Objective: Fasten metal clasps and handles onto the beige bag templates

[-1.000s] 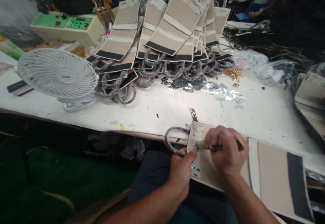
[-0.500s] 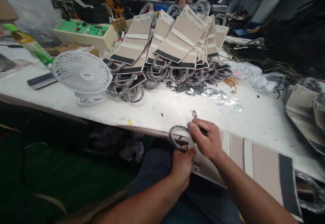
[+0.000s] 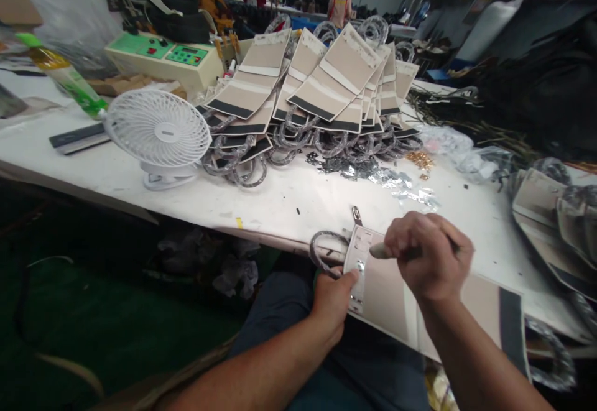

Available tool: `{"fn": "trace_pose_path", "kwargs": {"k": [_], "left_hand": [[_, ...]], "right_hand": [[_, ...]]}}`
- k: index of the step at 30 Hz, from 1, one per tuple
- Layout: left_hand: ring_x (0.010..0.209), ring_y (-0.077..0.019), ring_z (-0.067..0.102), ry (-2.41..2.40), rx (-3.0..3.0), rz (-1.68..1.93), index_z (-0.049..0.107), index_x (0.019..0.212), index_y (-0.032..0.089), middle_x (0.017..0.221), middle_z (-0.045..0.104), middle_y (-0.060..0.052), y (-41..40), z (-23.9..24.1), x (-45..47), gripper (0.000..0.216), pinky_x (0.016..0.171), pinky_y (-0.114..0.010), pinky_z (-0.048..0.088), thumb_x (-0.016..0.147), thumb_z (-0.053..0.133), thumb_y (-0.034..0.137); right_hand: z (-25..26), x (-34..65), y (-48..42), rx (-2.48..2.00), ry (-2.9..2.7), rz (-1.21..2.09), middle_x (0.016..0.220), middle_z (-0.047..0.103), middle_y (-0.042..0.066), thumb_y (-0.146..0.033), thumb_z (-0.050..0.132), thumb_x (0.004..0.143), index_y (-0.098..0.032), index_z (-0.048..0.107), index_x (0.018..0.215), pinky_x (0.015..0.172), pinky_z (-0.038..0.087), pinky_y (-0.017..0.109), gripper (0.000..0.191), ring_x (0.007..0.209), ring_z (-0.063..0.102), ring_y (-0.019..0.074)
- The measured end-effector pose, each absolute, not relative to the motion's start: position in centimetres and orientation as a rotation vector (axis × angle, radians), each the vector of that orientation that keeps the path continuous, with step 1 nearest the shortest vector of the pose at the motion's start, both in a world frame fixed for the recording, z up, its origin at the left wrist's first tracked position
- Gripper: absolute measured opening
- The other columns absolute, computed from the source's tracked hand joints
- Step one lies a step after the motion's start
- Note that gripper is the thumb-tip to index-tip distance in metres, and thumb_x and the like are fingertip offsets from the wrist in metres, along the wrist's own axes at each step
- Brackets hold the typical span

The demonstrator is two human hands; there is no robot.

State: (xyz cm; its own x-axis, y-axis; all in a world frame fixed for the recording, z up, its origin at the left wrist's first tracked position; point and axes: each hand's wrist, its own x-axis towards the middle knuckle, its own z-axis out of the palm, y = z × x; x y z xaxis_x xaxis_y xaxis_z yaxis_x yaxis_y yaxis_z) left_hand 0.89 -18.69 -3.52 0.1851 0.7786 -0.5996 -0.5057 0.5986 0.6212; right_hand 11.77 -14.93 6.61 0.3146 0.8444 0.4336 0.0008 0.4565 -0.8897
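A long beige bag panel (image 3: 385, 293) with white and dark bands lies partly on the table's near edge and partly over my lap. My left hand (image 3: 332, 302) grips its left end, the thumb on top beside small metal clips. A round, plastic-wrapped handle (image 3: 321, 250) sticks out from that end. Above the panel my right hand (image 3: 431, 255) is raised and closed like a fist, with the thumb or a dull blunt tip pointing left; what lies inside its fingers is hidden. Just past the panel's far corner lies a small metal zipper-pull-like piece (image 3: 357, 215).
A heap of similar panels (image 3: 326, 81) fills the table's back, with dark metal plates (image 3: 349, 165) and gold-coloured pieces (image 3: 420, 161) before it. A white fan (image 3: 158, 131) stands left, near a bottle (image 3: 69, 78) and a control box (image 3: 168, 60). More panels (image 3: 543, 212) lie right.
My right hand has lifted off the panel's left end and moved right, uncovering the clips and far corner. My left hand keeps its grip. The view has shifted slightly.
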Motion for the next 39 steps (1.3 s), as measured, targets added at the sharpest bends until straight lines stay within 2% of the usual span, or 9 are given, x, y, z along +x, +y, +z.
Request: {"fn": "trace_pose_path", "kwargs": {"k": [12,16,19,22,26,29,33,36,39], "left_hand": [[0.066,-0.0241,0.074,0.985,0.300,0.895,0.079,0.085,0.009,0.072,0.077,-0.011,-18.9,-3.1,0.3,0.032,0.059,-0.029,0.055,0.064,0.089,0.032],[0.069,-0.0250,0.075,0.967,0.302,0.836,0.077,0.086,0.010,0.075,0.078,-0.011,-19.2,-3.1,-0.1,0.037,0.067,-0.032,0.057,0.063,0.091,0.035],[0.083,-0.0295,0.077,0.912,0.402,0.774,0.076,0.097,0.009,0.089,0.079,-0.015,-19.6,-3.0,-1.6,0.047,0.077,-0.037,0.059,0.067,0.090,0.041],[0.108,-0.0322,0.073,1.099,0.713,0.903,0.067,0.124,0.013,0.117,0.076,-0.017,-20.0,-2.6,-4.5,0.058,0.093,-0.042,0.057,0.077,0.082,0.044],[0.135,-0.0326,0.057,1.447,1.627,1.225,0.044,0.152,0.021,0.150,0.056,-0.018,-18.7,-0.8,-7.0,0.064,0.115,-0.052,0.044,0.093,0.066,0.032],[0.149,-0.0324,0.044,1.090,2.389,0.949,0.043,0.156,0.026,0.156,0.052,-0.013,-15.8,0.7,-6.0,0.065,0.125,-0.054,0.031,0.094,0.063,0.024],[0.142,-0.0320,0.051,0.862,2.585,0.497,0.052,0.150,0.023,0.151,0.059,-0.011,-12.0,1.0,-3.6,0.061,0.122,-0.054,0.037,0.092,0.068,0.027],[0.139,-0.0307,0.053,0.859,2.582,0.486,0.052,0.150,0.021,0.153,0.057,-0.011,-10.9,0.3,-3.2,0.061,0.120,-0.053,0.039,0.092,0.068,0.028],[0.139,-0.0299,0.054,0.848,2.558,0.507,0.053,0.150,0.022,0.153,0.057,-0.011,-10.6,-0.2,-3.7,0.060,0.118,-0.051,0.042,0.092,0.068,0.026]], "right_hand": [[1.7,13.1,-15.8,-1.115,-0.983,0.658,0.054,0.050,-0.005,-0.033,0.061,0.099,-0.022,0.047,0.064,0.045,0.037,0.025,0.040,0.046,0.049,0.0112],[2.2,13.9,-14.7,-1.064,-0.878,0.597,0.053,0.048,-0.006,-0.033,0.061,0.098,-0.022,0.047,0.063,0.044,0.037,0.025,0.039,0.044,0.049,0.0113],[2.2,14.0,-13.6,-1.062,-0.828,0.566,0.052,0.048,-0.006,-0.035,0.062,0.098,-0.023,0.046,0.063,0.044,0.038,0.025,0.041,0.043,0.048,0.0112],[1.9,14.2,-12.9,-1.127,-0.843,0.583,0.052,0.049,-0.006,-0.037,0.063,0.098,-0.022,0.047,0.063,0.046,0.039,0.026,0.041,0.044,0.050,0.0119],[1.4,14.6,-12.3,-1.194,-0.880,0.620,0.051,0.052,-0.005,-0.041,0.060,0.099,-0.022,0.049,0.064,0.048,0.040,0.026,0.042,0.043,0.048,0.0118],[2.3,15.1,-12.0,-1.239,-0.894,0.649,0.050,0.051,-0.006,-0.044,0.059,0.099,-0.023,0.048,0.063,0.048,0.039,0.026,0.043,0.042,0.047,0.0120],[4.3,16.8,-12.8,-1.526,-1.158,0.708,0.048,0.051,-0.004,-0.052,0.059,0.097,-0.022,0.052,0.060,0.051,0.039,0.027,0.048,0.046,0.049,0.0138],[4.0,17.7,-14.6,-1.802,-1.525,0.595,0.063,0.064,-0.001,-0.046,0.065,0.093,-0.021,0.068,0.069,0.060,0.041,0.028,0.035,0.062,0.061,0.0171],[2.2,17.3,-16.1,-2.005,-1.768,0.425,0.092,0.075,0.002,-0.032,0.065,0.094,-0.028,0.080,0.099,0.068,0.042,0.029,0.016,0.081,0.070,0.0205]]}}
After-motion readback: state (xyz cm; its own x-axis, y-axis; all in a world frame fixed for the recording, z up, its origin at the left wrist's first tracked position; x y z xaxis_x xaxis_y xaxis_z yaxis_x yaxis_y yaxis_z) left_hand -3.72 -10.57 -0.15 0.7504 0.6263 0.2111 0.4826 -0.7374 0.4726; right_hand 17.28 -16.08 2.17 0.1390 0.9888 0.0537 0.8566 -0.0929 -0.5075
